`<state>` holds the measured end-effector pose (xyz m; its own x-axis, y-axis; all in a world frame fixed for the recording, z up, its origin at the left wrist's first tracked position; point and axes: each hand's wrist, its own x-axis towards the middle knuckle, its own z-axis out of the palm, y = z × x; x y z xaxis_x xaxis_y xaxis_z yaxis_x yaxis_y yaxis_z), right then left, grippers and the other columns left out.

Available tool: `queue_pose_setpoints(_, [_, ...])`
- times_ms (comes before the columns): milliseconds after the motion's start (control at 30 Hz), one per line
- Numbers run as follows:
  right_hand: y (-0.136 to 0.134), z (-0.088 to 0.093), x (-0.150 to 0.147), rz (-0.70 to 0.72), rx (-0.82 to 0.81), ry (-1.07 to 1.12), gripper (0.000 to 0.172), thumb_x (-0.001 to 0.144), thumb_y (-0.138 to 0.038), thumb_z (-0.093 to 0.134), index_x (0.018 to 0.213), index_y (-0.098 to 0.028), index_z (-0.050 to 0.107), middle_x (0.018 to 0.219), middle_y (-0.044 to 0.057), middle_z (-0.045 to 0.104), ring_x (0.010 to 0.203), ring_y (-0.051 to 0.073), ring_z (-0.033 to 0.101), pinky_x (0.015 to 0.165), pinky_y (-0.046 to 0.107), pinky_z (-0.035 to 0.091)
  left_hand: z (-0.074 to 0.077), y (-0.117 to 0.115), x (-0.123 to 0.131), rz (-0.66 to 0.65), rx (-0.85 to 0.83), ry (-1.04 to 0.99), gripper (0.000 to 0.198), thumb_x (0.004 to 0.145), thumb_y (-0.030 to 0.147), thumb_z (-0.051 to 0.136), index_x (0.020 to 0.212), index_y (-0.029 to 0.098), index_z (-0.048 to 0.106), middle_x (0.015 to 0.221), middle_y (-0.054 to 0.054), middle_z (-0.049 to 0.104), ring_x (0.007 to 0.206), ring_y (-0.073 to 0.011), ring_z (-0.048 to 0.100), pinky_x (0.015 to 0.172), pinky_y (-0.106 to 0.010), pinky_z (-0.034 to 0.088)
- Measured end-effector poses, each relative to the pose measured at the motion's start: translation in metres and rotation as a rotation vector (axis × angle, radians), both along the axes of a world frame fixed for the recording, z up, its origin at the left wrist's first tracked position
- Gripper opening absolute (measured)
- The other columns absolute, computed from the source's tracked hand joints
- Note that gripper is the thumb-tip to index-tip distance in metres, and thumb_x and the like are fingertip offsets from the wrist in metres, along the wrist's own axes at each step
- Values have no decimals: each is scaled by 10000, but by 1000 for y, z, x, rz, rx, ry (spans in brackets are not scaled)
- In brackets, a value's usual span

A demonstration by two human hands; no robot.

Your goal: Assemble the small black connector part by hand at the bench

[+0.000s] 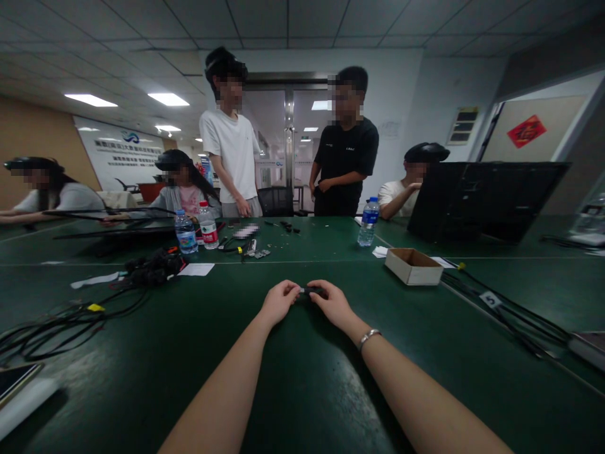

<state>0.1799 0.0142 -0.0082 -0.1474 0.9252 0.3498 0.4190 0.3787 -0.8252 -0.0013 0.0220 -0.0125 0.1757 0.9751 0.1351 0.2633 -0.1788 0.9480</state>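
Between my two hands, low over the green table [302, 366], is a small, slim black object [312, 290] with a pale, metallic-looking end on its left. It is too small for me to tell its kind. My left hand [278, 304] is closed, its fingertips pinching the pale end. The dark end sits in the closed fingers of my right hand [335, 304], which partly cover it. A silver bracelet [368, 338] circles my right wrist.
An open cardboard box [420, 275] stands ahead right, near cables [515, 325] and a water bottle [367, 224]. Coiled black cables [61, 334] and a phone [19, 381] lie left. Two bottles stand ahead left. A black monitor [477, 202] is far right. Several people are around the table.
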Motion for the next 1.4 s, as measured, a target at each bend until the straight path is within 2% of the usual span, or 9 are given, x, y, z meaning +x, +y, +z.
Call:
queue_pose_setpoints(333, [0,0,0,-6,34,-40,253,760,-157,590,1002,-179,659,1025,45,650,887,165,601,847,318,472,-6,4,-1,-28,91,-54,175,740,235,653,892,162,605,894,-48,641,791,-142,593,746,-274,473])
queue_pose_setpoints(567, [-1,1,0,4,25,-30,254,764,-161,586,1008,-181,656,1028,46,649,878,164,604,835,317,480,-3,2,-1,-10,90,-63,238,713,227,685,932,179,606,976,-54,627,764,-128,589,753,-281,475])
queue_pose_setpoints(700, [-2,3,0,6,20,-29,253,766,-161,582,1008,-177,655,1018,46,650,848,158,604,814,311,486,-1,2,-1,4,38,-34,264,748,332,650,950,164,627,919,-69,642,767,-143,581,713,-266,459])
queue_pose_setpoints(833, [-2,3,-1,14,13,-29,254,767,-165,585,1010,-183,656,1025,42,648,828,151,598,810,310,485,5,-2,0,42,-3,103,387,807,524,505,814,158,628,719,-30,628,650,-141,556,632,-255,420])
queue_pose_setpoints(967, [-2,2,-1,24,11,-26,270,764,-168,588,1025,-192,652,1034,37,647,817,149,598,798,309,490,9,-6,3,109,38,225,516,817,621,402,683,166,607,642,-28,612,590,-151,548,589,-263,393])
queue_pose_setpoints(1100, [-2,1,0,14,-24,2,289,751,-154,588,1032,-185,645,1021,44,651,778,144,608,767,300,507,9,-6,5,185,-16,126,521,848,598,352,724,157,601,670,-54,627,600,-155,568,596,-269,426])
queue_pose_setpoints(1167, [-2,0,0,11,-33,26,290,752,-152,581,1034,-183,641,1011,44,653,766,142,612,762,297,513,8,-4,4,158,-51,-12,432,852,538,408,858,154,606,776,-69,646,668,-155,590,616,-264,451])
queue_pose_setpoints(1267, [1,-2,1,19,-34,56,281,757,-158,572,1029,-180,638,985,41,657,749,139,618,754,291,520,5,-3,1,20,-29,-134,331,774,411,605,1001,171,595,951,-81,643,801,-156,598,680,-260,469])
queue_pose_setpoints(1400, [2,-3,0,19,-50,70,293,750,-147,573,1035,-172,635,973,41,658,732,133,619,738,284,525,2,-1,-2,-40,34,-96,308,726,368,664,951,162,621,910,-66,650,793,-149,590,719,-265,456])
